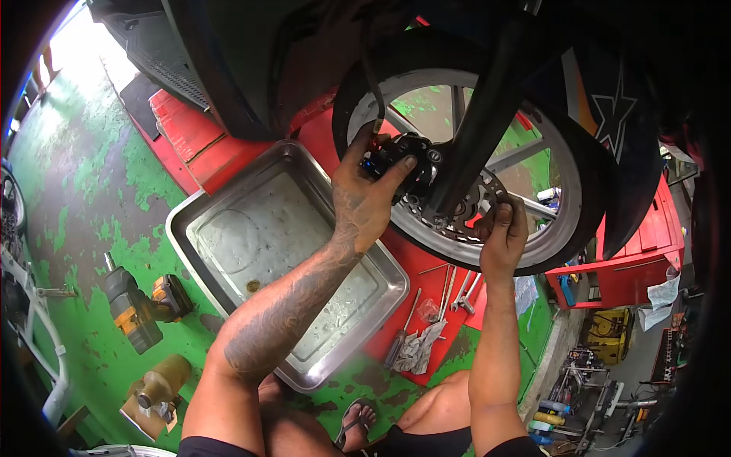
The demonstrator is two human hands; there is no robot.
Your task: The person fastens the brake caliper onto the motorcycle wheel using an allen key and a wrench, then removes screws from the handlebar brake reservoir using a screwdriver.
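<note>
My left hand (364, 194) is wrapped round a black brake caliper (411, 161), thumb on its near face. The caliper sits beside the fork leg (476, 129), and a hose (371, 76) runs down to it from above. My right hand (505, 236) is closed, fingers curled at the right edge of the brake disc (461, 219); whatever is between its fingertips is hidden. Both hands are in front of the motorcycle's front wheel (560, 194), which has pale spokes and a black tyre. How the caliper meets the disc is hidden behind the fork.
A metal tray (259, 251) with a little liquid lies below my left forearm. Wrenches (461, 293), a screwdriver (396, 346) and a crumpled rag (419, 346) lie on the red platform. A cordless impact driver (137, 305) stands on the green floor, left. Red cabinet (632, 266) at right.
</note>
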